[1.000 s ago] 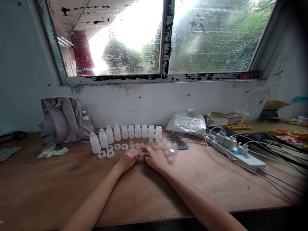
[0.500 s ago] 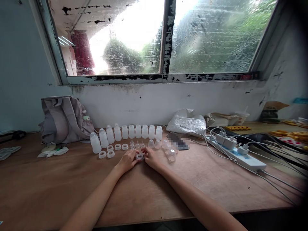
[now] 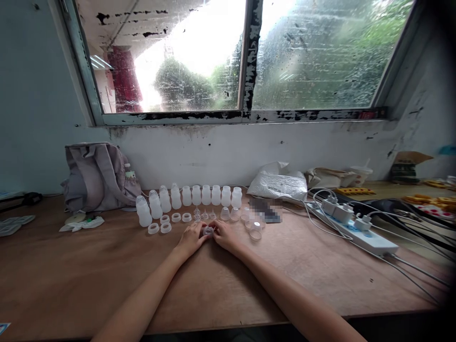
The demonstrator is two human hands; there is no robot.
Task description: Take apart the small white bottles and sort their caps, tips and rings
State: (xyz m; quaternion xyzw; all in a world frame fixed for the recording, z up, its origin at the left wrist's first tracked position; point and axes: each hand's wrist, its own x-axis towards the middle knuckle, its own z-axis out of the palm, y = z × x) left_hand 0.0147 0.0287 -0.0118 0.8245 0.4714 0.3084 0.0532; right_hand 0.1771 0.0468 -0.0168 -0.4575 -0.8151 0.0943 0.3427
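Observation:
Both hands meet at a small translucent ring (image 3: 208,231) on the wooden table. My left hand (image 3: 192,237) has its fingers closed on the ring's left side. My right hand (image 3: 223,233) closes on the ring from the right, its fingertips partly hidden. Behind them stand several clear nipples (image 3: 204,215), and to the left lie several white rings (image 3: 176,217). A row of frosted bottles (image 3: 196,195) stands further back, the leftmost ones with tops on. Clear domed caps (image 3: 255,231) are to the right of my right hand.
A grey backpack (image 3: 96,178) leans at the back left, near a crumpled tissue (image 3: 83,224). Right of the bottles lie a silvery bag (image 3: 278,183) and a blurred dark object (image 3: 265,210). A white power strip (image 3: 370,240) with cables stretches across the right side.
My right hand has moved in closer to the ring, and its fingers now meet it beside my left hand. The whole view has shifted slightly.

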